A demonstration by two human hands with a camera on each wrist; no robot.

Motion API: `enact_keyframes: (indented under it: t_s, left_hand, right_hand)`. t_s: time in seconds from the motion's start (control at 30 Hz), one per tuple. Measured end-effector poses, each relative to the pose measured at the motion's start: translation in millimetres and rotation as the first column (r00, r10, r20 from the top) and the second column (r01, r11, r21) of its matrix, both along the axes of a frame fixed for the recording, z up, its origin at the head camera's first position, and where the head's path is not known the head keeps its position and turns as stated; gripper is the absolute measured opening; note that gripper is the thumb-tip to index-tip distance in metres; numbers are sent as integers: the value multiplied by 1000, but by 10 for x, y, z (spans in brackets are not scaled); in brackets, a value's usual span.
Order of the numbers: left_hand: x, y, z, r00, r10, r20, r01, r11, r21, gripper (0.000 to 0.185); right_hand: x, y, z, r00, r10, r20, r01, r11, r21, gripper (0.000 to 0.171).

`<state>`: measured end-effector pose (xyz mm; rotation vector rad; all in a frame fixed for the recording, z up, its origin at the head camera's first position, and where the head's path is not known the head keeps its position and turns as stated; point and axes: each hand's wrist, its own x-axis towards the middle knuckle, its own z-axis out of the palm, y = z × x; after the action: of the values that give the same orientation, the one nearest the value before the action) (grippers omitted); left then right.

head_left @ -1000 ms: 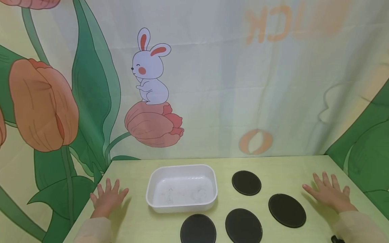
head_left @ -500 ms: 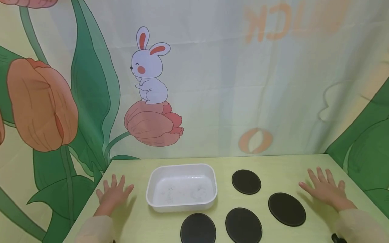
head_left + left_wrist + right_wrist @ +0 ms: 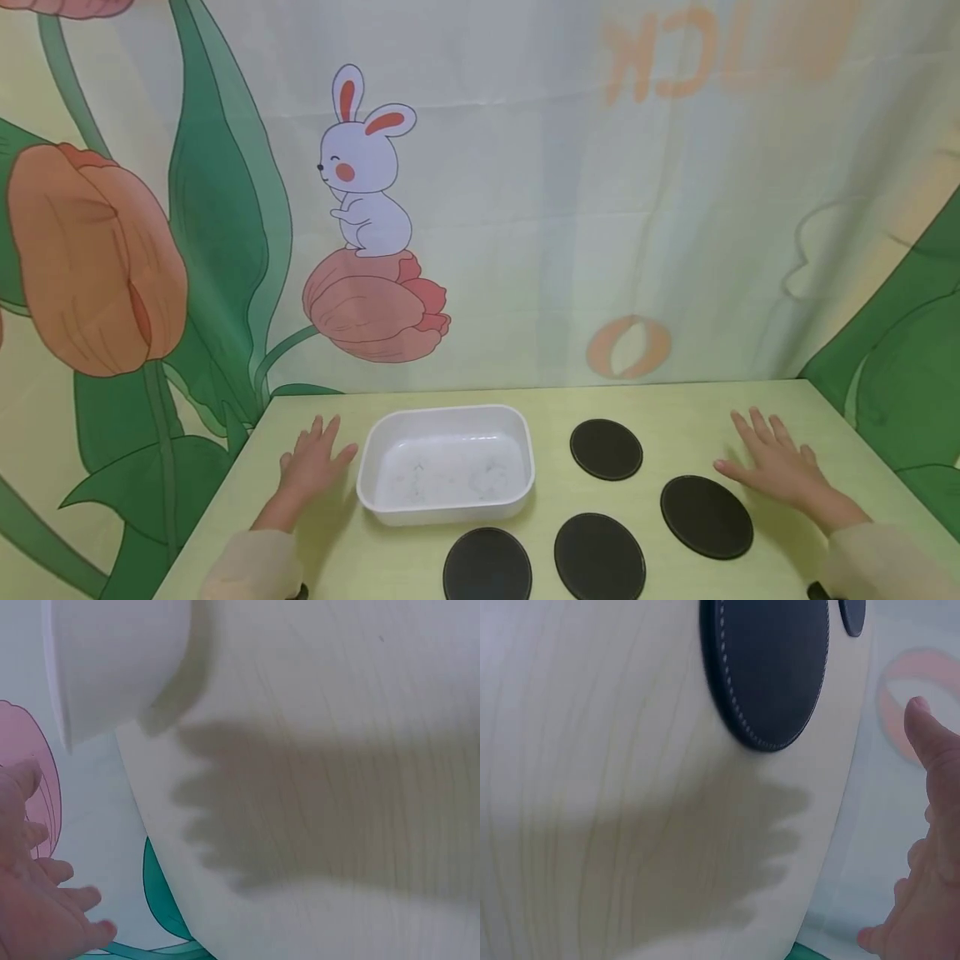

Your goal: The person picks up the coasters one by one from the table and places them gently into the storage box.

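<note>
My left hand [image 3: 309, 471] is just left of a white rectangular tub [image 3: 447, 510], fingers spread and holding nothing. In the left wrist view that hand [image 3: 37, 877] hangs over the table, its shadow falling below, apart from the tub [image 3: 120, 667]. On the other side my right hand [image 3: 776, 467] hovers with spread fingers, also holding nothing. Nearest to it lies a round black coaster [image 3: 707, 517], whose stitched rim shows in the right wrist view, where the coaster [image 3: 772, 675] and hand [image 3: 934, 855] are apart. The tub's inside shows only faint smudges.
More black coasters lie flat: one at the back [image 3: 606, 449], one at the front middle [image 3: 599, 557], one at the front [image 3: 487, 567] cut by the frame edge. Behind the pale wood-grain table [image 3: 555, 492] hangs a curtain [image 3: 510, 250] printed with a rabbit and tulips.
The left hand has moved right and forward, closer to the tub. My right hand has shifted left and a little forward. Tub and coasters have stayed in place.
</note>
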<state>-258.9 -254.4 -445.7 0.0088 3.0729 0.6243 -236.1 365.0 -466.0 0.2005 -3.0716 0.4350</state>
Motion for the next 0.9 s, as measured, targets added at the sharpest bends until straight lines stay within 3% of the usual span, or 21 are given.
enact_keyframes:
  t_s: [0.17,0.3,0.4,0.5,0.7,0.9]
  left_hand:
    - [-54,64,-25,997,-20,-77,29,993,118,55]
    - [-77,107,-50,997,13,-70,2,977,214,50]
    - [-74,139,-68,999,38,-34,-27,963,268,49]
    - [-67,158,-92,998,54,16,-56,949,311,49]
    - [-51,186,-137,990,73,117,-117,891,438,44]
    - [-46,198,-168,989,80,127,-133,855,501,39]
  right_hand:
    - [4,-91,37,996,83,-23,-86,980,-181,92]
    - [-7,-115,28,994,109,28,-96,949,-301,95]
    - [-16,-113,9,990,102,95,-62,933,-354,94]
    - [-38,-90,-26,978,118,172,-32,900,-435,90]
    - [-66,-4,-131,922,144,359,98,812,-576,83]
    - [-72,44,-191,906,122,405,150,803,-577,78]
